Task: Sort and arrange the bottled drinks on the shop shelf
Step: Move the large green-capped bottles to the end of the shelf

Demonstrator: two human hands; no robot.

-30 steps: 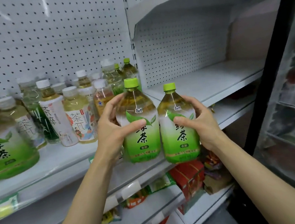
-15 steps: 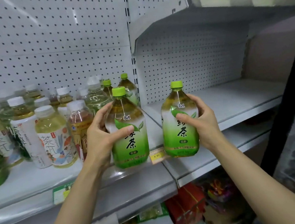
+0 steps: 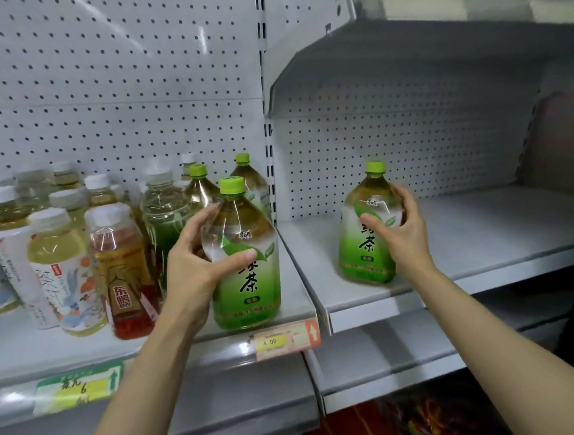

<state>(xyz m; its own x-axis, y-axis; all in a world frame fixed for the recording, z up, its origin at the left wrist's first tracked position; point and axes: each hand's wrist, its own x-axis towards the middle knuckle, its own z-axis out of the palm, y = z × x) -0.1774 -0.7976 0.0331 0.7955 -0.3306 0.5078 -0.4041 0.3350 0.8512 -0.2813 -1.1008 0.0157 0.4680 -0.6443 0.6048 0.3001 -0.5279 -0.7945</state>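
Two green tea bottles with green caps and green labels are in my hands. My left hand (image 3: 200, 268) grips the left green tea bottle (image 3: 249, 282), which stands at the right end of the left shelf (image 3: 82, 343), in front of two more green-capped bottles (image 3: 204, 189). My right hand (image 3: 400, 232) grips the right green tea bottle (image 3: 367, 255), upright at the front left of the right shelf (image 3: 486, 236). Its base looks set on the shelf.
Several white-capped tea bottles (image 3: 59, 266) and an amber drink with a red label (image 3: 122, 275) crowd the left shelf. A price tag (image 3: 285, 339) hangs on the shelf edge. The right shelf holds only my bottle. Snack packs (image 3: 415, 420) lie on a lower shelf.
Both bottles moved apart and down: the left one came to the left shelf's right end, the right one went onto the right shelf. The view shifted up and left.
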